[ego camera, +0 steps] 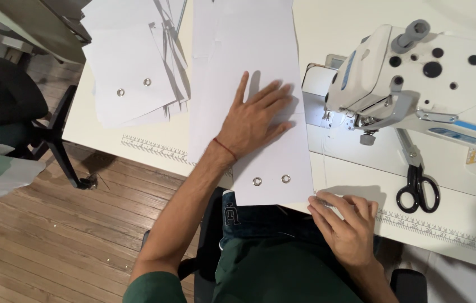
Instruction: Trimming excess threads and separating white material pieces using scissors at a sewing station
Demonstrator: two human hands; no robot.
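Fingers [266,92] of the left hand [253,120] lie spread and flat, released, pressing on a long white fabric panel [249,56] that runs up the middle of the white table [356,22]; nothing is grasped between them. Two metal eyelets [271,180] sit near the panel's lower edge, just below the wrist, and the panel's near end overhangs the table edge above the person's lap. At the panel's lower right corner, the right hand [345,224] rests on the table edge with its fingers [328,205] curled and pinched close together at the corner; whether they grip the cloth or a thread cannot be told. Left of the panel lies a loose stack of white pieces [131,67], the top one carrying two more eyelets. A printed ruler strip [153,147] runs along the table's front edge. To the right stands a white sewing machine [412,73], its needle area lit, with black-handled scissors [416,182] lying on its bed. A black chair [19,112] stands on the wooden floor [52,235] at left.
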